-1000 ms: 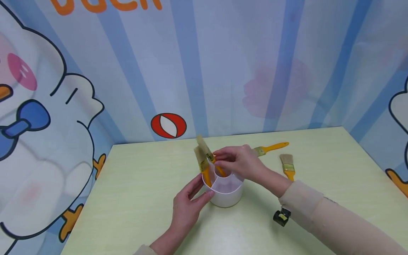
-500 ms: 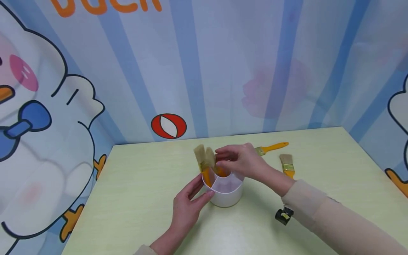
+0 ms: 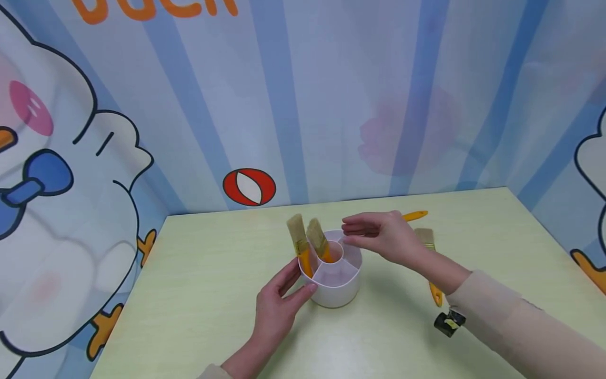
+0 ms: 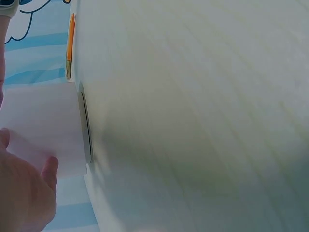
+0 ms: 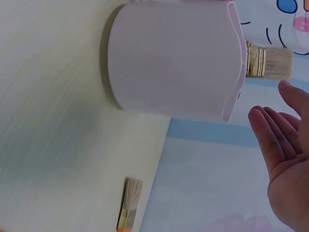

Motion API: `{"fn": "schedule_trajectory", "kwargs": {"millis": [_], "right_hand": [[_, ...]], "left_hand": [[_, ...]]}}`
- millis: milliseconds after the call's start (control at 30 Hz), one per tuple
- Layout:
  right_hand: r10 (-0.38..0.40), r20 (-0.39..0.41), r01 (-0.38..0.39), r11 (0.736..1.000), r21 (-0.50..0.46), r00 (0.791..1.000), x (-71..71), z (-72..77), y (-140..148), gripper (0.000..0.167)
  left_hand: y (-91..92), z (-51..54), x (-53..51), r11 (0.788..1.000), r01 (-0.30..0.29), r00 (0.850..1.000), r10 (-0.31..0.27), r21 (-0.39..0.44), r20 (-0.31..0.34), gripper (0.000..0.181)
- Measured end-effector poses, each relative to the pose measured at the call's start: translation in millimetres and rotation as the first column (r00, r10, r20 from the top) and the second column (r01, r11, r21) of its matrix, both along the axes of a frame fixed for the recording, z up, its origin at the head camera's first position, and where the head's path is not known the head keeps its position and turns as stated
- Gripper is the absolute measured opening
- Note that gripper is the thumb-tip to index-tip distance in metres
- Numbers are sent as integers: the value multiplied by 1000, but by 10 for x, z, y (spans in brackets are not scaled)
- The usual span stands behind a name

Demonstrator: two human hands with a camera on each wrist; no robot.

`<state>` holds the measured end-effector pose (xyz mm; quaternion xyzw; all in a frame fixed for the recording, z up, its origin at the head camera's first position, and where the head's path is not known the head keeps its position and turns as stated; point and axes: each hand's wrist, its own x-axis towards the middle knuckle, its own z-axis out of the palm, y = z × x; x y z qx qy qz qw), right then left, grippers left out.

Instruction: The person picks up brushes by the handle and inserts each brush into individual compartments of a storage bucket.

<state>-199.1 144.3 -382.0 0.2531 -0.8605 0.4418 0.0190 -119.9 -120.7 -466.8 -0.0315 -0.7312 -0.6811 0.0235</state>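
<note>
A white round holder (image 3: 335, 298) with divided compartments stands upright on the table. My left hand (image 3: 276, 305) grips its left side, thumb in front and fingers further back along the wall. One paintbrush (image 3: 297, 234) leans bristles up in the left compartment. Another paintbrush (image 3: 317, 237), also bristles up, sits tilted in the round central cup. My right hand (image 3: 390, 237) hovers at the holder's right rim, fingers loosely extended and holding nothing. In the right wrist view, bristles of a paintbrush (image 5: 270, 63) stick out past the rim, apart from the fingertips.
Two more yellow-handled paintbrushes lie on the table to the right: a far brush (image 3: 415, 215), partly behind my right hand, and a nearer brush (image 3: 435, 293), partly covered by the forearm. A printed cartoon backdrop (image 3: 331, 105) rises behind the pale table (image 3: 213, 295).
The second paintbrush went down into the central cup and came to lean left. My right hand let go of it and moved right. The left hand stayed on the holder.
</note>
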Motion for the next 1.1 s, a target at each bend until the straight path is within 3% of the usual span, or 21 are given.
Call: {"fn": "schedule_trajectory", "kwargs": {"millis": [267,467,900,1100], "right_hand": [[-42,78,40,999,23,996,22,23,329,46],[-64,75,60,997,51,995,-12,21,564,47],[-98,44,89,980,181,994,-249,-44,905,53],[-79,25,67,947,313,997,-393,-158,972,58]], "left_hand": [[-19,4,-6,1000,5,1000,-5,-3,3,64],[-28,9,-16,1000,20,1000,-20,-13,8,65],[-44,-9,-40,999,33,999,-33,-21,10,67],[-52,5,-48,999,35,998,-34,-28,50,68]]}}
